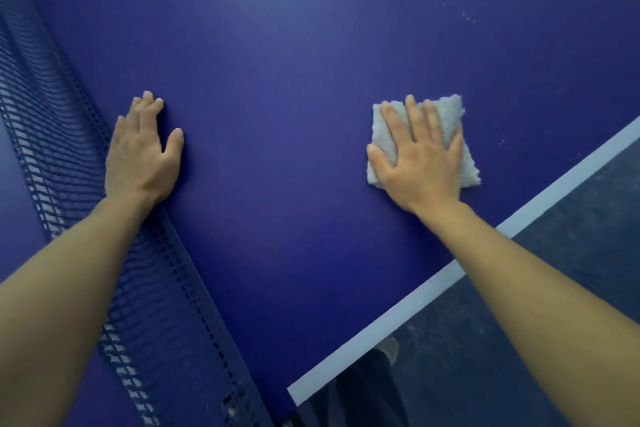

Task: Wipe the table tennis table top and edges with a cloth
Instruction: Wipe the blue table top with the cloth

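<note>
Cloth (450, 114) lies flat beneath right hand (417, 156) on table (277, 80).

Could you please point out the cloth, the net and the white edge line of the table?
cloth (450, 113): head view, bare upper right corner beyond the fingers.
net (41, 163): head view, mesh left of the left wrist.
white edge line (398, 317): head view, middle of the stripe along the table's edge.

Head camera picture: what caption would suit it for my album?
Right hand presses a folded white cloth flat on the blue table; left hand rests beside the net.
</note>
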